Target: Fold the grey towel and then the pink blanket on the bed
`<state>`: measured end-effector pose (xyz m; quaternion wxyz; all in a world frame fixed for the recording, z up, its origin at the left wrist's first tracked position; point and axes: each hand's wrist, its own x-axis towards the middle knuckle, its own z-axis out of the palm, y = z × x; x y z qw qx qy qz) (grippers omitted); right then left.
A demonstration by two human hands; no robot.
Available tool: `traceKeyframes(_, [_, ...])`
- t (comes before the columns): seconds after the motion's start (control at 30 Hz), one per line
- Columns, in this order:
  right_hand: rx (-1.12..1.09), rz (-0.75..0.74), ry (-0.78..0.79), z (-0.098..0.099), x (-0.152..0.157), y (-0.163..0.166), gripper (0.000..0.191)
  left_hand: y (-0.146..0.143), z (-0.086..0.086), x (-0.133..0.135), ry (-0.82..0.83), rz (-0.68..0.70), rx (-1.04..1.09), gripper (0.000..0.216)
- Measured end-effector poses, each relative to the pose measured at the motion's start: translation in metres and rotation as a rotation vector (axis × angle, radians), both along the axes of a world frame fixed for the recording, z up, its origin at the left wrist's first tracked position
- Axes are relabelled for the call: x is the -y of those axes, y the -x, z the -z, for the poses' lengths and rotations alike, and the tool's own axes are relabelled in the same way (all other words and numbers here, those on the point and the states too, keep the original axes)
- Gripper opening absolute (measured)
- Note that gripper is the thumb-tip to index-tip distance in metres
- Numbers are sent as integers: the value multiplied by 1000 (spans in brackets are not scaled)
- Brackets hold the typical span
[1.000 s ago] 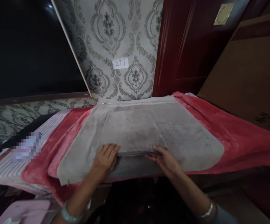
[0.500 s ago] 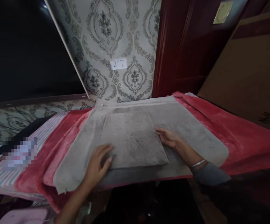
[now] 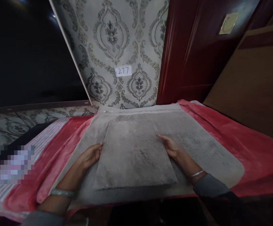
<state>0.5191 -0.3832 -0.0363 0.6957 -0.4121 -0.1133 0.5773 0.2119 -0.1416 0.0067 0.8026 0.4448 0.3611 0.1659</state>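
Note:
A folded grey towel (image 3: 133,153) lies on top of a larger spread grey towel (image 3: 197,138), which rests on a red blanket (image 3: 251,150). My left hand (image 3: 89,156) lies against the folded towel's left edge, fingers stretched toward it. My right hand (image 3: 170,146) presses along its right edge, fingers extended and slightly curled at the edge. Both wrists wear bangles.
A patterned wall (image 3: 117,47) with a small label reading 277 (image 3: 123,71) stands behind. A dark red door (image 3: 193,53) is at the right, a brown cardboard box (image 3: 251,84) beyond it. Striped pink cloth (image 3: 44,135) lies at the left.
Both hands moved from the folded towel's near edge to its left and right sides. The folded towel now lies closer to me and flatter.

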Motion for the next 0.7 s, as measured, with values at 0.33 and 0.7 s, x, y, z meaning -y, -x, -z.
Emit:
traceKeyframes(0.33, [-132, -27, 9, 1, -7, 8, 33, -19, -10, 5, 80, -28, -17, 42])
traceKeyframes(0.7, [-255, -118, 182, 2, -15, 13, 37, -31, -18, 0, 43, 41, -169, 58])
